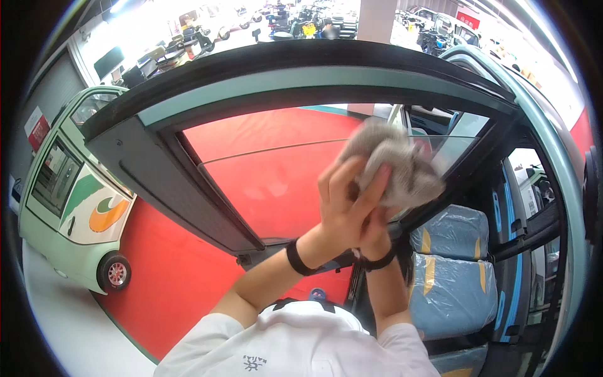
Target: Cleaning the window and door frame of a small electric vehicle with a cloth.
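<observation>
A crumpled grey-beige cloth (402, 166) is bunched up in front of the right part of a car door window. My left hand (342, 204) grips its left side, fingers bent into the folds. Close against it, my right hand (377, 232) holds the cloth from below, its fingers mostly hidden by the cloth and my left hand. The window glass (282, 182) stands partly lowered; its top edge crosses behind the cloth. Around it runs the open door's frame (301, 81), pale green with black trim. The cloth is slightly blurred.
To the right, the car's seats (452, 295) are wrapped in clear plastic. A pale green small car (75, 195) stands at the left. Red carpet (169, 264) covers the floor around the door. Several scooters (301, 22) are parked at the back, near a pillar (375, 22).
</observation>
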`<state>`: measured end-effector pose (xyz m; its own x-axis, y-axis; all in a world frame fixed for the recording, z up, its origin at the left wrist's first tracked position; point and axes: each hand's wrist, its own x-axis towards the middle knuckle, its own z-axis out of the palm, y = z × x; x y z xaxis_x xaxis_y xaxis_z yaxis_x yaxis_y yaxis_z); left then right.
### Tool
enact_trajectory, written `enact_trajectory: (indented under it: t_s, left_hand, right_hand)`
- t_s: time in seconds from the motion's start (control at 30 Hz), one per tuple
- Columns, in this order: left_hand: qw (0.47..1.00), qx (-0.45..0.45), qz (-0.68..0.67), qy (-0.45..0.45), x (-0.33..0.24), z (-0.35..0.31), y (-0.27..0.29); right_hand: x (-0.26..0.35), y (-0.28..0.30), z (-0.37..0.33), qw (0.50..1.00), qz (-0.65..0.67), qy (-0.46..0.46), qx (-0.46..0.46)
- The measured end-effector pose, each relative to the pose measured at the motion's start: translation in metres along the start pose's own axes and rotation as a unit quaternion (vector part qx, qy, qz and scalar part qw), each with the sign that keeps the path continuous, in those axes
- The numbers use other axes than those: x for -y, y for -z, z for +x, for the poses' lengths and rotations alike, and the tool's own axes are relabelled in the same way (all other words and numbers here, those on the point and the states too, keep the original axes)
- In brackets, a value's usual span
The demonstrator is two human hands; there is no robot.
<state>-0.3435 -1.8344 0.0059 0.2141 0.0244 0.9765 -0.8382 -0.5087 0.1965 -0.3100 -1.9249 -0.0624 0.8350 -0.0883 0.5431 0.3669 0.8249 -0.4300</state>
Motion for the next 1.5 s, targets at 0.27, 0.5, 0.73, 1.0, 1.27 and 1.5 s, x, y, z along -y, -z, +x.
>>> enact_trajectory:
  t_s: [0.27,0.5,0.73,1.0,1.27,1.5]
  left_hand:
    - [0.946,0.305,-0.054,0.097,0.037,-0.26,-0.011]
    - [0.965,0.227,-0.084,0.098,0.009,-0.161,-0.032]
    - [0.996,0.01,-0.094,0.001,-0.032,0.054,-0.068]
    - [0.973,0.222,-0.066,0.021,0.001,-0.135,-0.079]
    - [0.899,0.402,-0.034,0.172,-0.017,-0.199,-0.078]
    - [0.977,0.178,-0.105,0.041,-0.076,0.04,-0.115]
  right_hand:
    - [-0.097,0.227,-0.218,0.817,-0.559,-0.044,-0.133]
    - [-0.032,0.115,-0.118,0.867,-0.48,0.089,-0.102]
    - [0.068,0.038,0.028,0.961,-0.204,0.172,-0.079]
    - [0.002,-0.002,-0.026,0.981,-0.1,0.13,-0.1]
    - [0.008,-0.015,-0.062,0.98,-0.026,0.159,-0.115]
    - [0.123,0.083,0.091,0.98,0.037,0.144,-0.133]
